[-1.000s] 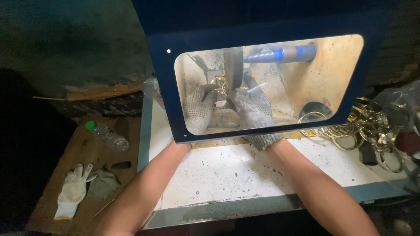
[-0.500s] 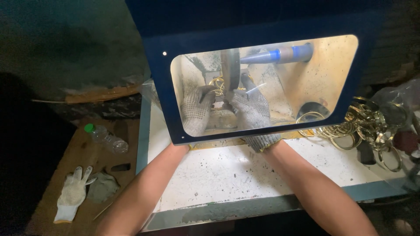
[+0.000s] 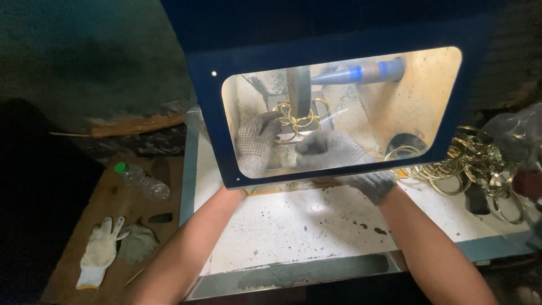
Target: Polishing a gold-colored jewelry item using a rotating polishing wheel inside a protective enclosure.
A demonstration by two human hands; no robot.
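Observation:
Both my hands wear grey dotted work gloves and reach under a blue-framed clear shield [image 3: 214, 113]. My left hand [image 3: 255, 147] and my right hand [image 3: 333, 151] together hold a cluster of brass rings [image 3: 298, 117] up against a spinning polishing wheel [image 3: 298, 90]. The wheel sits on a shaft with a blue tapered spindle [image 3: 361, 72]. My forearms rest over the white work surface [image 3: 293, 226].
A pile of brass rings [image 3: 471, 164] lies to the right beside a plastic bag [image 3: 516, 138]. On the wooden bench at left are a plastic bottle with a green cap [image 3: 141, 181], a spare white glove [image 3: 99, 251] and a crumpled cloth [image 3: 135, 243].
The view has shifted slightly. My hands have raised the rings higher against the wheel, so the rings now show more clearly above my gloves.

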